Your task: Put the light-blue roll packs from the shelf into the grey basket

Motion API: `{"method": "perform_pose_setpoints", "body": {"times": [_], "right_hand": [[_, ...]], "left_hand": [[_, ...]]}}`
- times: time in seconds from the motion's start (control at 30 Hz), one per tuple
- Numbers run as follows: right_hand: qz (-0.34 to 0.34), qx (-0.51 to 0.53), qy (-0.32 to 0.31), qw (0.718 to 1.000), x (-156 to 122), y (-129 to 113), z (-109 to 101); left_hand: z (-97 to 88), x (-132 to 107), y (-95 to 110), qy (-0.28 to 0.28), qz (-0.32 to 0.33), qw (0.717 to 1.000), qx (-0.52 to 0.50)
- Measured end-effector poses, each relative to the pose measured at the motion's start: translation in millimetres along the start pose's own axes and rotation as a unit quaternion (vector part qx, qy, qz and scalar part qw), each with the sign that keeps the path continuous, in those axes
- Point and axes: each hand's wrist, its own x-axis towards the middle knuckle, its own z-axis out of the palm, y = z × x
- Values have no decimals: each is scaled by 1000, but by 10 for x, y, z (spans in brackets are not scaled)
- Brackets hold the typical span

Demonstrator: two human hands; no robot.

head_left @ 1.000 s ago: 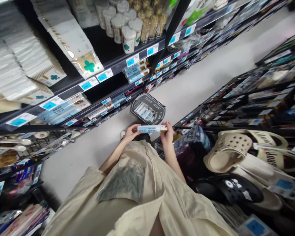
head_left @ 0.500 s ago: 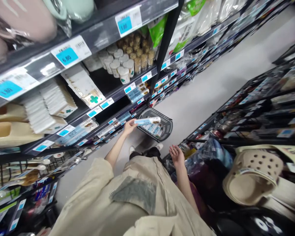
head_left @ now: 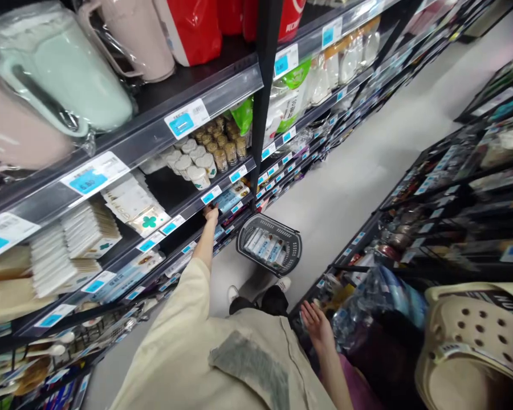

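Observation:
My left hand [head_left: 211, 212] reaches into the lower shelf on the left, beside blue-and-white boxes [head_left: 231, 196]. Its fingers are in shadow behind the shelf edge, so whether they grip a box cannot be made out. On the floor ahead of my feet stands a grey shopping basket [head_left: 297, 250], with several blue-and-white packs [head_left: 265, 245] lying inside. My right hand [head_left: 317, 326] hangs low on the right, palm up and fingers stretched, holding nothing. It is near plastic-wrapped goods [head_left: 363, 307] on the right-hand shelving.
White-lidded toothpick-like tubs [head_left: 196, 162] and stacked white packs [head_left: 85, 230] fill the shelf above. Wrapped mugs [head_left: 64, 74] sit higher. A beige clog [head_left: 474, 336] juts out at lower right. The grey aisle floor [head_left: 350, 154] runs ahead between both shelf rows.
My left hand has moved from above the basket to the shelf on the left. The box it held is no longer seen over the basket. My right hand stays open.

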Motion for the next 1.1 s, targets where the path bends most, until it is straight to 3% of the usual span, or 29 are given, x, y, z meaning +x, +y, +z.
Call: {"method": "perform_pose_setpoints", "body": {"times": [0.2, 0.4, 0.53, 0.6, 0.67, 0.7, 0.77, 0.83, 0.93, 1.03, 1.1], "right_hand": [[12, -9, 16, 1000, -16, -160, 14], [19, 29, 13, 999, 110, -163, 62], [24, 57, 4, 998, 130, -121, 162], [32, 59, 7, 998, 123, -79, 203], [52, 52, 17, 997, 109, -16, 225], [62, 44, 21, 997, 100, 22, 229], [80, 23, 26, 996, 80, 106, 230], [76, -27, 22, 996, 66, 193, 237], [54, -116, 9, 992, 112, 298, 290], [31, -200, -12, 979, 325, 349, 407], [12, -269, -33, 963, 577, 349, 507]], "left_hand": [[168, 43, 111, 36, -44, 997, 56], [103, -54, 246, 47, -31, 996, 65], [-18, -453, 89, 53, 11, 996, 64], [-126, -906, -189, -14, 51, 995, 79], [-287, -1525, -579, -206, 46, 968, 138], [-390, -1868, -790, -270, 24, 950, 156], [-638, -2515, -1178, -345, -21, 919, 188], [-926, -2972, -1463, -383, -52, 897, 215], [-1376, -3136, -1681, -379, -68, 890, 245], [-1832, -2950, -1808, -377, -66, 883, 272], [-2128, -2887, -1926, -395, -60, 863, 309]]}}
